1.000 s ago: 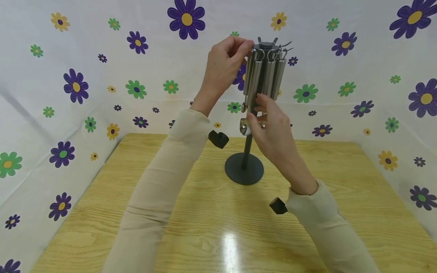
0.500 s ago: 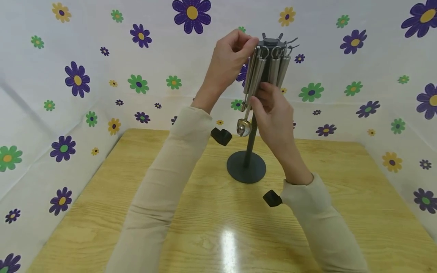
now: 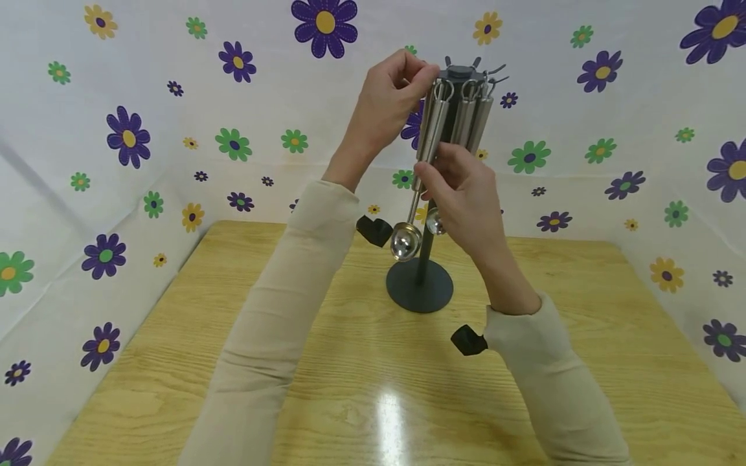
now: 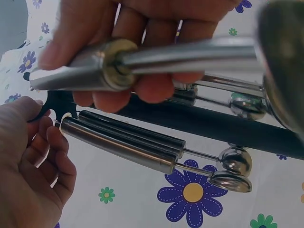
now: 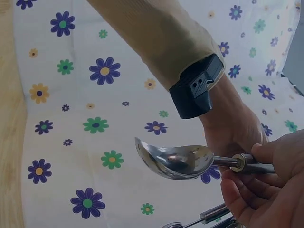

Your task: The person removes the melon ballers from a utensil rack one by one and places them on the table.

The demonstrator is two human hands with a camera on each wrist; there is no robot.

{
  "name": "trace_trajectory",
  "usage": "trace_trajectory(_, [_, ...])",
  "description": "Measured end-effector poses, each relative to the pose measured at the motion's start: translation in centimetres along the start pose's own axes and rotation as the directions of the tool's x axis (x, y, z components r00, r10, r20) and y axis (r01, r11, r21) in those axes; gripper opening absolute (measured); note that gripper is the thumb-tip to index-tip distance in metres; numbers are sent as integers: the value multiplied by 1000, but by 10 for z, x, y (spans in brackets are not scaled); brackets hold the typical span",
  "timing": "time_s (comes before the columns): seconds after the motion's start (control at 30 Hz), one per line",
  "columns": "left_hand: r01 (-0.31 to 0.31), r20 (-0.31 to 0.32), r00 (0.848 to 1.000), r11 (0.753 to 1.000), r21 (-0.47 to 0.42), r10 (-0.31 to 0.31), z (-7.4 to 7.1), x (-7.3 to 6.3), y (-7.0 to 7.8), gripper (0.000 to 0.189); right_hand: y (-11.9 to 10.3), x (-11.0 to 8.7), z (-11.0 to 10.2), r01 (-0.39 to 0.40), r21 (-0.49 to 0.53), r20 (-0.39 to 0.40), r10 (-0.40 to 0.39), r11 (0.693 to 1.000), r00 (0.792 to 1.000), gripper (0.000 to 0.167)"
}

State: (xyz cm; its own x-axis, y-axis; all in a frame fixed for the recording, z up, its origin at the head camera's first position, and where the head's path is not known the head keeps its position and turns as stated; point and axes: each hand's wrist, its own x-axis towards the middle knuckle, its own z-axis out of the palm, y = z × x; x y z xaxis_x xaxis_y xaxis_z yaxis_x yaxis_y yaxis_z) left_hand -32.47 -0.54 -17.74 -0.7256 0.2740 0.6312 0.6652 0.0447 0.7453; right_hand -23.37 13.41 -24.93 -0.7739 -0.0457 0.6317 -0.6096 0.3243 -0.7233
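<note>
That super shiny steel scoop [image 3: 432, 133] is pinched in your right hand [image 3: 466, 194] beside the stand [image 3: 428, 244] your left hand [image 3: 386, 100] grips up top, and only your right-wrist cam catches its pointed lip [image 5: 144, 149].

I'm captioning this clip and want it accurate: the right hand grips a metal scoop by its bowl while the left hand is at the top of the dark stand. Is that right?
Not quite: the right hand grips the scoop by its handle, not its bowl, as the right wrist view shows. The left hand is indeed at the top of the dark stand.
</note>
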Motion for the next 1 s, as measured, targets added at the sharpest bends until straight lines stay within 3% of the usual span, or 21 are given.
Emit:
trace_trajectory(0.37, [4, 0, 1000, 1000, -14, -4, 4, 1, 0, 9, -7, -4, -6, 23, -9, 40, -23, 1000, 999, 26])
trace_trajectory(0.6, [-19, -16, 1000, 1000, -2, 19, 2, 1, -2, 10, -4, -16, -7, 7, -3, 132, -6, 1000, 991, 24])
trace_trajectory(0.9, [-25, -17, 1000, 1000, -6, 25, 3, 1, -3, 10, 20, -45, -24, -45, -32, 242, 52, 998, 969, 21])
trace_trajectory(1.0, [-57, -26, 998, 998, -7, 57, 4, 1, -5, 10, 30, -57, -29, -73, -36, 271, 80, 997, 959, 19])
